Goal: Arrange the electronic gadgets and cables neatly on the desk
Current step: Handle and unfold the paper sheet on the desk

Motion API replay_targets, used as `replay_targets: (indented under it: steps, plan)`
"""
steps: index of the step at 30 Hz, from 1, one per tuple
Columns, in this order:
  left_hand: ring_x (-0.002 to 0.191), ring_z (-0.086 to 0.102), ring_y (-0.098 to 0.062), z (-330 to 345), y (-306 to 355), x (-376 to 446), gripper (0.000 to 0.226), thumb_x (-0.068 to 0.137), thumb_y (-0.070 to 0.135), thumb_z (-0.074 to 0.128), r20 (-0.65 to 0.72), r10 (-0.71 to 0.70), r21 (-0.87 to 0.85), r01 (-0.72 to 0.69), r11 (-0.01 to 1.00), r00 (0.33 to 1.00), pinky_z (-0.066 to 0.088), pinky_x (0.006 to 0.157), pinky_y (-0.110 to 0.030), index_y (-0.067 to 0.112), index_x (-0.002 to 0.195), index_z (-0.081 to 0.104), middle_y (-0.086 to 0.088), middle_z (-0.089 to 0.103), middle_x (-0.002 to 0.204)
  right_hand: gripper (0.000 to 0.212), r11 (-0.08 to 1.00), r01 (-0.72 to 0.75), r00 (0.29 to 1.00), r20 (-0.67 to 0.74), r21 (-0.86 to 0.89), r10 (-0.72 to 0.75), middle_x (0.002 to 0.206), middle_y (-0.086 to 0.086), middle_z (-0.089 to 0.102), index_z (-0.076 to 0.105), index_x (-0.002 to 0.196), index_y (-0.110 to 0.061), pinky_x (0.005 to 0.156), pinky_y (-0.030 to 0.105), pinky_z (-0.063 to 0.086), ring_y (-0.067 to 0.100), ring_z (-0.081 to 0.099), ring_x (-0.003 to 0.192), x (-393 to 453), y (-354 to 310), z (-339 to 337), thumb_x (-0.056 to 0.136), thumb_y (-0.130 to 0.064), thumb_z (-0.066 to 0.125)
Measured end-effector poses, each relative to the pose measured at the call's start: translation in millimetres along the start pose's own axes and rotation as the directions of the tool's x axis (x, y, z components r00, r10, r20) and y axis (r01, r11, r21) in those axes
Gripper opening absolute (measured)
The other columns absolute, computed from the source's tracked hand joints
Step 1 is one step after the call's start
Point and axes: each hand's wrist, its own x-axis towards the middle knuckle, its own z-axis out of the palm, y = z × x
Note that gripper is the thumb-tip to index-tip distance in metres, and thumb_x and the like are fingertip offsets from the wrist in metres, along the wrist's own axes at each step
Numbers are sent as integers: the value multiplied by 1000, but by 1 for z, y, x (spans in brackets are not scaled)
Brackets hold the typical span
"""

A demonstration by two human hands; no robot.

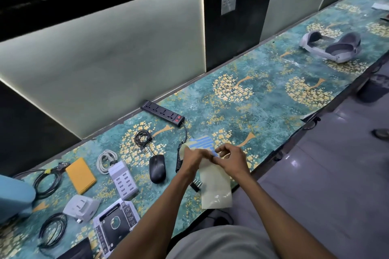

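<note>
From the head camera, both hands meet just above the near edge of the desk [263, 94]. The left hand [194, 159] and the right hand [230, 159] each pinch the top of a pale yellow backing sheet [214, 187], fingers curled on it, with a patch of blue adhesive strips [203, 142] showing just past the knuckles. The sheet hangs from the pinch towards the person, its long axis running from the hands down to the desk edge, its free end curling over the edge.

The step in hand looks like peeling or separating a blue strip, probably to bind a cable. To do it well, I judge that one hand should hold the backing steady while the other lifts a single strip from a corner, slowly, so that neighbouring strips stay put.

Under the hands lies a black coiled cable [179, 160] leading up to the power strip [162, 113], which lies aslant near the wall, switches towards the right. The mouse [157, 167] sits just beside the left wrist, pointing away from the person. The white USB hub [124, 178], orange case [81, 175] and bundled black cables [47, 182] lie further left
</note>
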Motion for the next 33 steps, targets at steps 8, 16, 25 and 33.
replay_targets:
  steps: [8,16,25,33]
  plan:
    - [58,65,-15,5,13,-3,10,83,5,75,-84,89,14,-88,996,992,52,50,-23,13,79,70,-4,71,73,20,991,127,991,-43,-48,-129,80,-7,71,70,86,-19,62,21,52,8,68,67,-1,-6,1,77,-25,86]
    - [82,75,-24,8,7,12,20,82,20,84,-122,103,54,-97,994,987,59,65,-33,11,97,73,-11,78,100,7,980,188,962,-188,-66,-197,76,-4,70,72,81,-20,66,29,58,9,68,67,7,-4,-6,84,-20,78]
    - [103,63,-35,-15,-3,20,60,77,50,81,-497,204,473,66,879,843,42,75,-37,8,109,53,-10,64,105,8,980,30,996,-88,195,-13,70,4,75,77,84,-14,68,43,65,17,76,65,23,-2,15,81,-8,75]
    - [100,59,-32,-48,33,62,46,83,30,70,-522,241,520,81,851,818,46,76,-38,6,118,52,-15,62,116,7,960,-35,999,7,276,35,77,16,74,73,94,1,67,39,66,18,76,64,52,-24,44,88,1,72]
